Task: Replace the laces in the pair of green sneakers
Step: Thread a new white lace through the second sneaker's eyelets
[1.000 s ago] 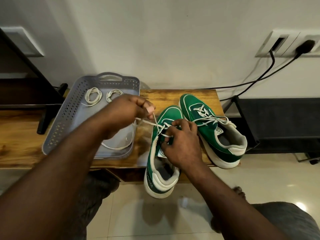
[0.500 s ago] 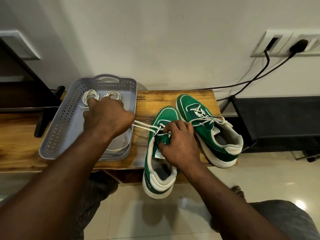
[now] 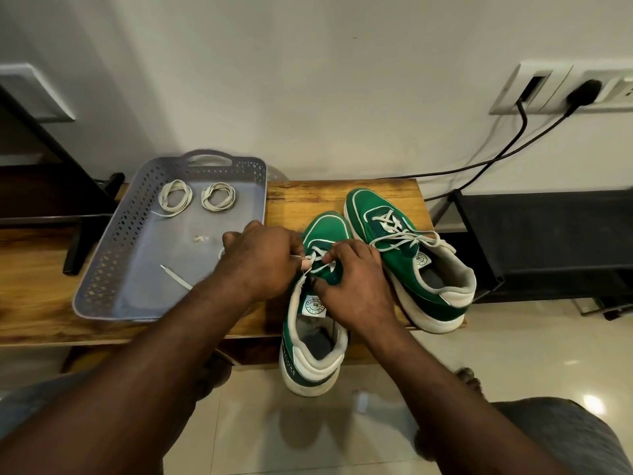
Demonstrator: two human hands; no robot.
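At the bottom centre of the frame, the white heel of the nearer sneaker (image 3: 308,368) is seen overhanging the front edge of the table (image 3: 308,197). The shoe has a green upper, a white sole, a grey lining and a round badge on a white tongue label. Its upper is gripped by the right hand (image 3: 352,286), with the fingers curled over the lacing area. Just left of that, the white lace (image 3: 317,257), crossed over the front eyelets, is pinched in the fingertips of the left hand (image 3: 260,258).

The farther sneaker (image 3: 428,279) is set just beside it on the right, toe toward the wall. It is laced, and its lace ends lie loose across the collar. In the left half a grey perforated tray (image 3: 113,269) is laid on the table. A loose lace end (image 3: 176,277) lies near its front, and two coiled laces (image 3: 175,198) are placed at its back. At upper right, black cables (image 3: 513,145) are plugged into wall sockets (image 3: 548,87).

Half a second ago the left hand was held over the tray with the lace drawn taut. It is now brought back against the sneaker, and the coils are uncovered.
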